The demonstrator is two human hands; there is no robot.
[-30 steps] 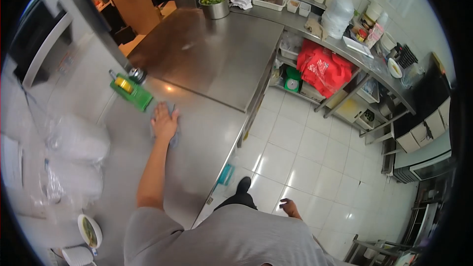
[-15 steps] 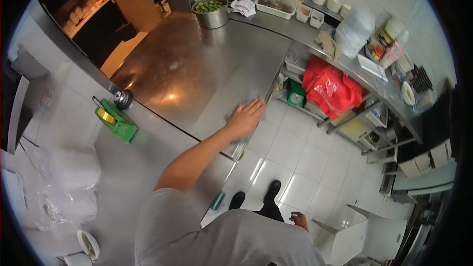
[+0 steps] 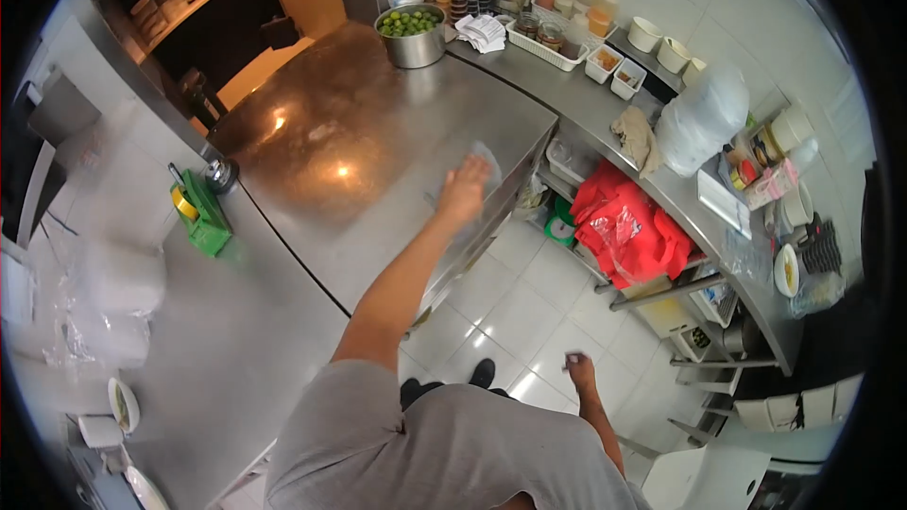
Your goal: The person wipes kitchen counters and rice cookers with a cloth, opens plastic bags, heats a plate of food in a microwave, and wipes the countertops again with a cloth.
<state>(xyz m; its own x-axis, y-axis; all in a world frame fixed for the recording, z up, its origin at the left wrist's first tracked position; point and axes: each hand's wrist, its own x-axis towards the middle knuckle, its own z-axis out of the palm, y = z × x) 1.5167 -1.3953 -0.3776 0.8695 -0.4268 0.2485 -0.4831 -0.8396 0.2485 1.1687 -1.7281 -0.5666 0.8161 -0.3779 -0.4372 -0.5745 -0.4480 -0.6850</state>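
Note:
My left hand (image 3: 462,193) lies over a thin greyish cloth (image 3: 488,166) and presses it on the steel counter (image 3: 378,217), close to the right edge. Part of the cloth sticks out past the fingers; the rest is under the palm. The fingers are slightly smeared by motion. Away from the counter, my right hand (image 3: 580,373) hangs over the tiled floor at my side, loosely curled, with nothing visible in it.
At the counter's far end stands a metal pot (image 3: 416,49) of green limes. A green tape dispenser (image 3: 203,219) and a call bell (image 3: 221,176) sit at left. Along the right, a side counter (image 3: 586,94) carries tubs and bags; a red bag (image 3: 628,227) lies below.
My left hand has slid the cloth farther up along the counter's right edge. My right hand has risen a little, its forearm now showing. The camera view has shifted.

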